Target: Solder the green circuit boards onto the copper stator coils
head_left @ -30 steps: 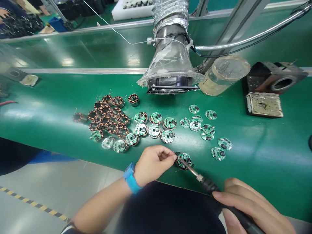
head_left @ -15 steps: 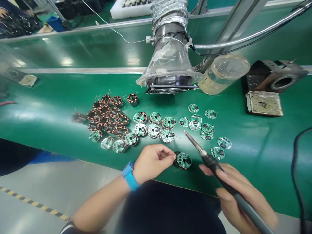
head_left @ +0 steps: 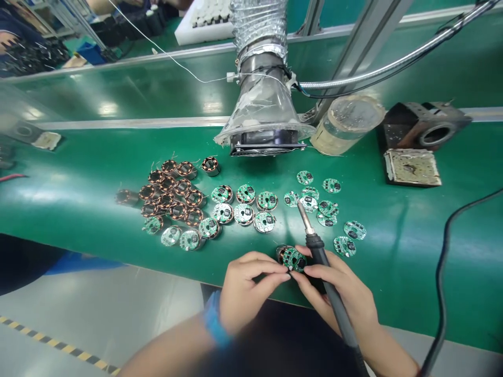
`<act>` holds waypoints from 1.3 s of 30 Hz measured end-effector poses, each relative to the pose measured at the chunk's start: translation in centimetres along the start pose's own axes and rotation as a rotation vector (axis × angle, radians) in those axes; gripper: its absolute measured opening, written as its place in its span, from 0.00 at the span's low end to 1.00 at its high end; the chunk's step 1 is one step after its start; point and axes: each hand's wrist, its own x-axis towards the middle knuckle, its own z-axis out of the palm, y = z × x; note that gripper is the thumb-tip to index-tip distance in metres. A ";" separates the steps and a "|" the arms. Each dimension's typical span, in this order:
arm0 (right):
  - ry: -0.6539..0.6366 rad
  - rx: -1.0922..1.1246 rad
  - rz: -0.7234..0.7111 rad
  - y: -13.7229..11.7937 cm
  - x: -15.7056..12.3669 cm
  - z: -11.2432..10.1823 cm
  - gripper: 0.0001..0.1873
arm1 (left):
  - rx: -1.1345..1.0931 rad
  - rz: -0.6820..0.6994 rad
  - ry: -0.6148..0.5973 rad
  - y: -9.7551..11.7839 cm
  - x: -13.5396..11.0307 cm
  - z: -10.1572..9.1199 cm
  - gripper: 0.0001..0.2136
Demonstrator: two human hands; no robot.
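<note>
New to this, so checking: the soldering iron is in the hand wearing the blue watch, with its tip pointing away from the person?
No: the head view shows the soldering iron in the right hand; the left hand wears the blue watch. Its tip does point away.

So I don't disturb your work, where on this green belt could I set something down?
Bare belt lies right of the outer circuit boards and left of the copper coils. It is crowded between them, around the left hand and right hand.
</note>
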 end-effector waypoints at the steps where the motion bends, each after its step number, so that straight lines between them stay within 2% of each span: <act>1: -0.002 -0.014 -0.008 0.0 0.0 0.0 0.18 | -0.014 -0.017 0.027 0.1 0.1 0.3 0.03; 5: -0.027 -0.029 -0.046 -0.1 0.3 -0.1 0.17 | 0.054 -0.009 0.129 0.3 0.1 0.9 0.05; 8: -0.050 -0.024 -0.064 -0.1 0.7 -0.4 0.18 | 0.263 0.164 0.116 0.4 -0.2 0.9 0.07; 10: -0.058 -0.006 -0.058 -0.1 0.9 -0.6 0.18 | 0.458 0.315 0.058 0.6 -0.3 0.6 0.09; 14: -0.074 0.025 -0.046 0.1 1.3 -0.7 0.17 | 0.824 0.527 -0.091 1.4 0.4 -0.4 0.13; 18: -0.102 0.019 -0.045 0.5 1.4 -0.6 0.18 | 0.938 0.692 -0.231 1.1 1.1 -1.4 0.14; 20: -0.106 0.019 -0.039 0.5 1.4 -0.6 0.18 | 0.834 0.619 -0.254 0.5 1.0 -1.6 0.15; 21: -0.104 0.020 -0.034 0.5 1.4 -0.7 0.19 | 0.725 0.538 -0.229 0.1 0.9 -1.6 0.15; 24: -0.102 0.019 -0.008 0.3 1.3 -1.1 0.20 | 0.273 0.141 -0.070 -0.5 0.2 -1.3 0.13; 26: -0.091 0.002 0.011 0.2 1.2 -1.7 0.21 | 0.021 -0.096 -0.024 -0.5 -0.2 -0.9 0.08; 27: -0.079 -0.004 0.021 0.1 1.1 -2.0 0.21 | -0.050 -0.169 -0.025 -0.4 -0.2 -0.7 0.06; 32: -0.021 0.114 0.073 -0.4 0.2 -4.2 0.18 | -0.081 -0.221 -0.047 0.5 0.6 -0.3 0.05; 36: -0.021 0.216 0.032 -0.9 -0.8 -5.4 0.19 | -0.148 -0.361 -0.013 0.9 1.2 -0.1 0.05; 39: -0.024 0.214 0.025 -1.5 -0.4 -5.5 0.17 | -0.173 -0.436 -0.025 1.0 1.3 -0.1 0.04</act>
